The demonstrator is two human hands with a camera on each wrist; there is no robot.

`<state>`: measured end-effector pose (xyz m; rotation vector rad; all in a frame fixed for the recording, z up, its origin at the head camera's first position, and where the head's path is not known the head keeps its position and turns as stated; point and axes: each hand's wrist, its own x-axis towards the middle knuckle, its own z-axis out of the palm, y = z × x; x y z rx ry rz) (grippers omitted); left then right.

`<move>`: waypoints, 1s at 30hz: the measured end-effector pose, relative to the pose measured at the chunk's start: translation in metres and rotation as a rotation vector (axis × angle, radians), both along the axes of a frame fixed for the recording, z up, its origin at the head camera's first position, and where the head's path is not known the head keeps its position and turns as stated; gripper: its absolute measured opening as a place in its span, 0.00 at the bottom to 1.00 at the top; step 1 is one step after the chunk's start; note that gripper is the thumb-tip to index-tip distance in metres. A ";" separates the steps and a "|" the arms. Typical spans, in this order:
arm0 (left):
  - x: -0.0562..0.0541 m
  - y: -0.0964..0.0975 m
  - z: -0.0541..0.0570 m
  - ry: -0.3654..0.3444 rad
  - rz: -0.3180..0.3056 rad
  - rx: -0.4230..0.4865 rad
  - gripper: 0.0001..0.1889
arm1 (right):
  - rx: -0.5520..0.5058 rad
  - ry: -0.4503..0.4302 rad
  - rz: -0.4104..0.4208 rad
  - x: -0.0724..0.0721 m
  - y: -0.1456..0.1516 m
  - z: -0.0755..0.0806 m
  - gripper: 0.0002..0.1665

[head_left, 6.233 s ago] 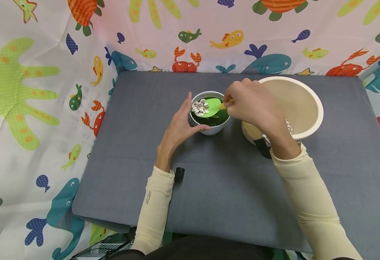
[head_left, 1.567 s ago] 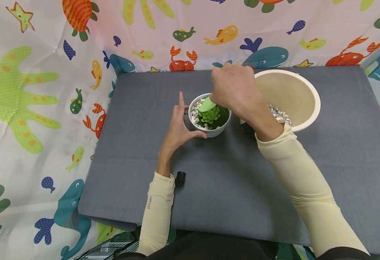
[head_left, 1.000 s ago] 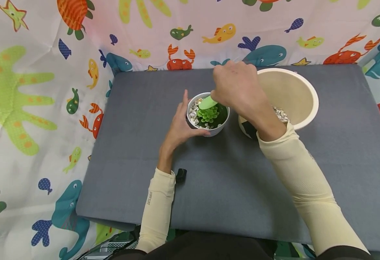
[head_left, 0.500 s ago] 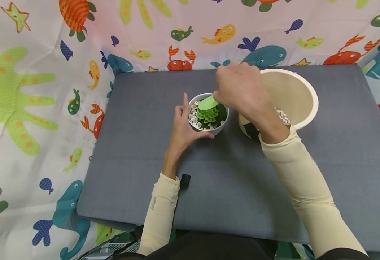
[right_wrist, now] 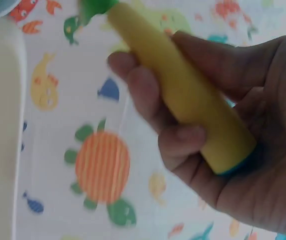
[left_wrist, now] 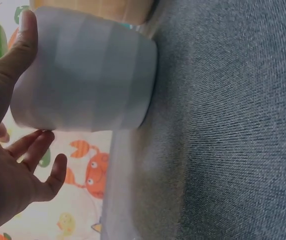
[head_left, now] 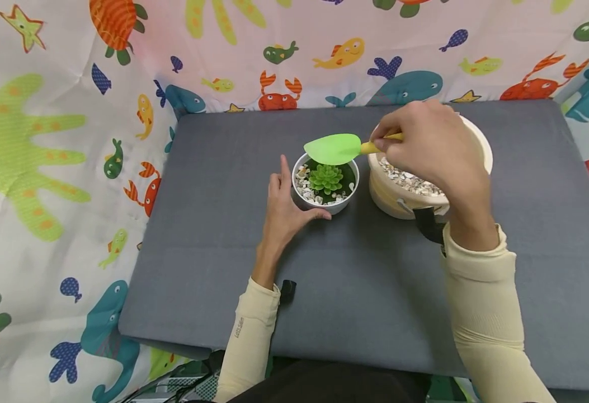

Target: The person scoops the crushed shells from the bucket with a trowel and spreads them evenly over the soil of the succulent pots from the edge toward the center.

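A small white flower pot [head_left: 338, 208] stands on the table, holding a green succulent [head_left: 326, 178] with white pebbles around its left and front sides. At its left my left hand [head_left: 285, 215] steadies it, thumb on the near side and some fingertips against the other; the left wrist view has the pot's ribbed wall [left_wrist: 90, 72]. My right hand [head_left: 432, 148] grips the yellow handle [right_wrist: 183, 95] of a toy trowel. Its light green blade [head_left: 333, 149] is held over the far rim of the pot, with no pebbles seen on it.
Close to the pot's right stands a larger cream bucket [head_left: 385, 193] with pebbles [head_left: 407, 180] in it, partly covered by my right hand and forearm. Grey cloth covers the table [head_left: 213, 224]. A sea-animal printed curtain [head_left: 244, 56] hangs behind and at the left.
Pebbles have gone from the trowel blade into the pot. Just now my right hand has moved right and lifted the trowel from beside the succulent. My left hand stays at the pot.
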<state>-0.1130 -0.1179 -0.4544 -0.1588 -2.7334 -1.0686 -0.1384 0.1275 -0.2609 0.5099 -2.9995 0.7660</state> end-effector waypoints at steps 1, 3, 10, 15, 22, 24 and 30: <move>0.001 -0.001 0.000 -0.003 -0.007 0.006 0.82 | -0.037 0.019 -0.014 0.003 0.009 -0.001 0.13; 0.001 -0.001 0.001 -0.016 -0.023 0.023 0.82 | -0.092 0.071 -0.047 0.009 0.027 -0.005 0.11; -0.003 0.000 -0.003 -0.091 -0.123 0.136 0.81 | -0.136 0.281 -0.170 0.024 0.084 -0.015 0.09; 0.000 0.011 -0.004 -0.087 -0.029 0.153 0.81 | -0.045 0.315 -0.230 0.027 0.115 -0.021 0.09; 0.007 0.026 -0.005 0.001 0.079 0.141 0.80 | 0.188 0.270 -0.195 0.018 0.130 -0.035 0.12; 0.008 0.027 -0.004 0.061 0.065 0.117 0.78 | 0.260 0.239 -0.159 0.012 0.129 -0.038 0.12; 0.008 0.043 0.011 0.333 -0.041 0.096 0.63 | 0.425 0.175 -0.034 -0.007 0.120 -0.048 0.13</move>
